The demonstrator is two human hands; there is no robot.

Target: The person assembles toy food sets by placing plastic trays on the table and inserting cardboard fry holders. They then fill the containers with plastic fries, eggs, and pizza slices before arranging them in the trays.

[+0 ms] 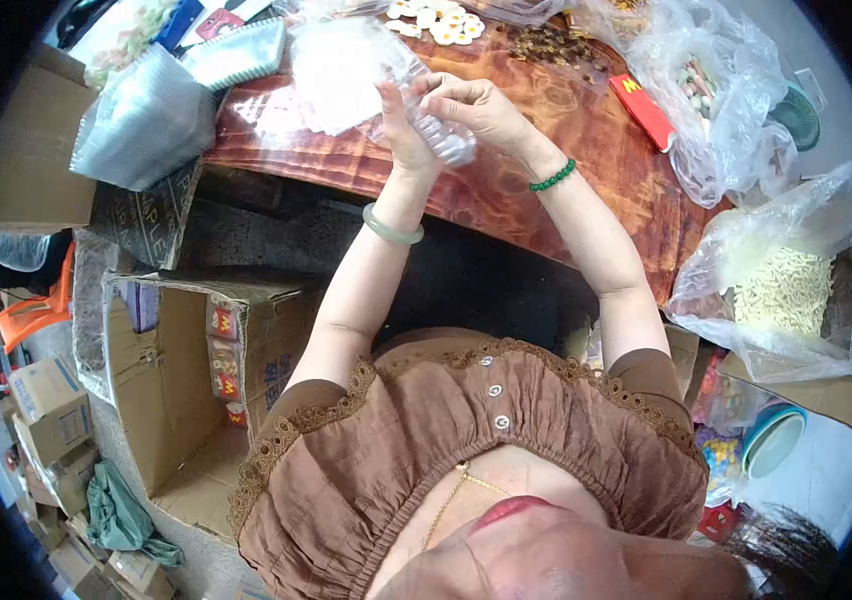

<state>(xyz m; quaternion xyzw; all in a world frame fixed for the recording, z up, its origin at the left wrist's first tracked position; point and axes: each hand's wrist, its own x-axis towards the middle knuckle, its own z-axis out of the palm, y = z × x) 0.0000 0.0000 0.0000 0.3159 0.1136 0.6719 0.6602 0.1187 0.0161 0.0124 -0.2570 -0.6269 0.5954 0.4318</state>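
My left hand (408, 138), below a pale bangle, is closed around crinkled clear plastic bags (454, 146); its thumb points up and its other fingers are mostly hidden. My right hand (481, 108), above a green bead bracelet, has its fingertips pinched together at the upper edge of the same plastic, close to the left thumb. Whether anything is inside the plastic I cannot make out. Just beyond the hands, a pile of clear plastic bags (331, 75) lies on the glossy reddish wooden table (586, 190).
Stacked clear plastic trays (141, 125) stand at the table's left. Egg-shaped pieces (441, 22) and small brown pieces (551, 48) lie at the back. A red packet (643, 112) is on the right, near a box of pale pieces (781, 290). An open carton (171, 390) stands below left.
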